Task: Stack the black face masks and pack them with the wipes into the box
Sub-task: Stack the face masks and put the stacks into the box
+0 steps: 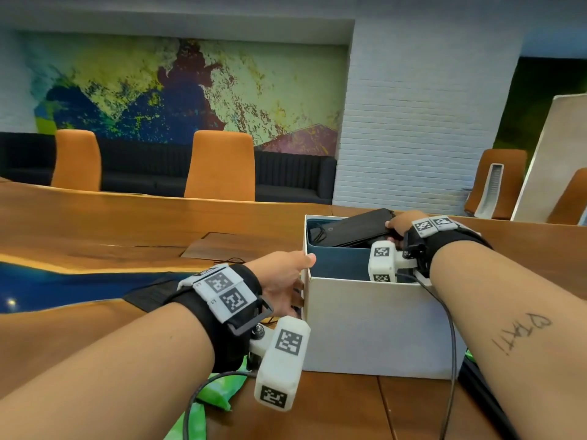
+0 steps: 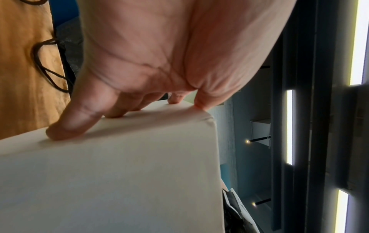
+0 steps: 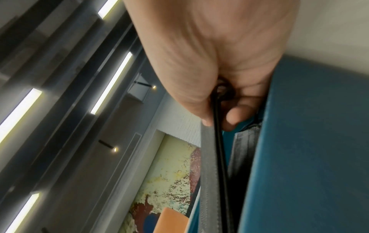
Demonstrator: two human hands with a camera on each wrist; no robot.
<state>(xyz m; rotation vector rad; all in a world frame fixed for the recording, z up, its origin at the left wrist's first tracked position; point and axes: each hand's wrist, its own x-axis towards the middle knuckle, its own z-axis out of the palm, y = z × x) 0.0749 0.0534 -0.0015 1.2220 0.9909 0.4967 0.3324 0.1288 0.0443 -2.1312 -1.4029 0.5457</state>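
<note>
Counter (image 1: 127,223): wood with a blue inlay, carries everything.

Box (image 1: 374,325): white outside, blue inside, open-topped, on the counter.

Black face masks (image 1: 359,228): stacked, tilted, partly inside the box and not yet flat. Packing under way.

Wipes (image 1: 219,389): green pack, on the counter under the left forearm, outside the box. Judged still to be packed.

Right hand (image 1: 401,222): grip clamped on the mask stack's right end.

Left hand (image 1: 286,281): fingers straight against the box's left wall, thumb on the rim, steadying it.
</note>
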